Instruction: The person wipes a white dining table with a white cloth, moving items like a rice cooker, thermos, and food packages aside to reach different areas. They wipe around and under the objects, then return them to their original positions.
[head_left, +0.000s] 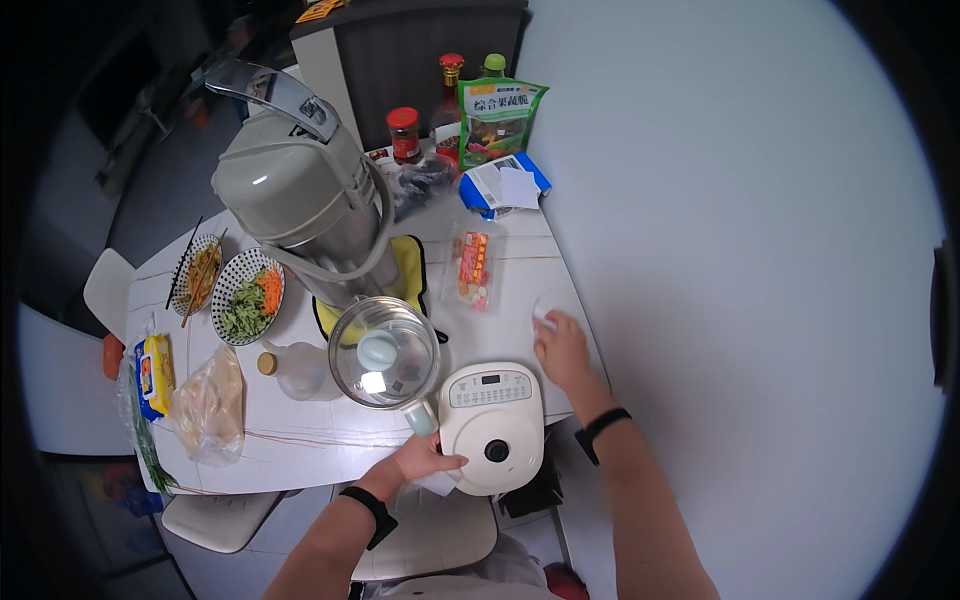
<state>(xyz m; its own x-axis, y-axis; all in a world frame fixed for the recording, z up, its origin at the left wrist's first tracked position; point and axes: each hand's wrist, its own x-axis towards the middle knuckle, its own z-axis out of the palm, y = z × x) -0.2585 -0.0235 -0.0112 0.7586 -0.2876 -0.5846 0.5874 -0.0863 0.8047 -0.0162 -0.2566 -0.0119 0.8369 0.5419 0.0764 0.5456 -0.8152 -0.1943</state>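
My left hand (424, 459) grips the left edge of a cream electric kettle base (491, 427), its thumb on top and the other fingers partly hidden. The base has a button panel and a black round connector, and its near part reaches past the table edge. Under that hand a piece of white tissue or paper (439, 482) sticks out. My right hand (562, 349), slightly blurred, pinches a crumpled white tissue (541, 309) over the tabletop near the wall. Left of the base stands a glass kettle (386, 330) with a lid and pale green handle.
A large steel air pot (315, 187) stands on a yellow cloth (411, 277). Bowls of shredded vegetables (247, 296) and food with chopsticks (196, 274), a bottle (304, 371) and a plastic bag (210, 409) lie left. Further back is a clear snack tray (471, 262). The wall (735, 262) borders the right.
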